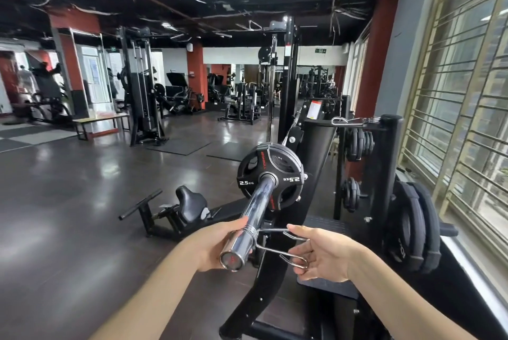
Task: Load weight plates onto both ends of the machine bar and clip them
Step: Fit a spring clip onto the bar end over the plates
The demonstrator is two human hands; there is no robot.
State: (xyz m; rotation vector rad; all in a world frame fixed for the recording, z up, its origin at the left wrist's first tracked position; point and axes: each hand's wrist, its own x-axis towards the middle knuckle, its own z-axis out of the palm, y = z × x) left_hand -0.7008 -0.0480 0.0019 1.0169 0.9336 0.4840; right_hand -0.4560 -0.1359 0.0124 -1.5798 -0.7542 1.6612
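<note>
The chrome machine bar [257, 202] points toward me. A black 2.5 kg weight plate [270, 176] sits far up its sleeve, with at least one more plate behind it. A steel spring clip [277, 244] is on the bar's near end, its coil around the sleeve and its two handles sticking out to the right. My left hand [217, 246] is wrapped around the bar's end from the left. My right hand [320, 253] pinches the clip's two handles between thumb and fingers.
A plate rack [384, 163] stands at the right with small plates [357, 143] on its pegs, another spring clip [354, 121] on top and large plates [417, 227] lower right. A barred window runs along the right. A low seat and footrest [189, 206] lie at the left.
</note>
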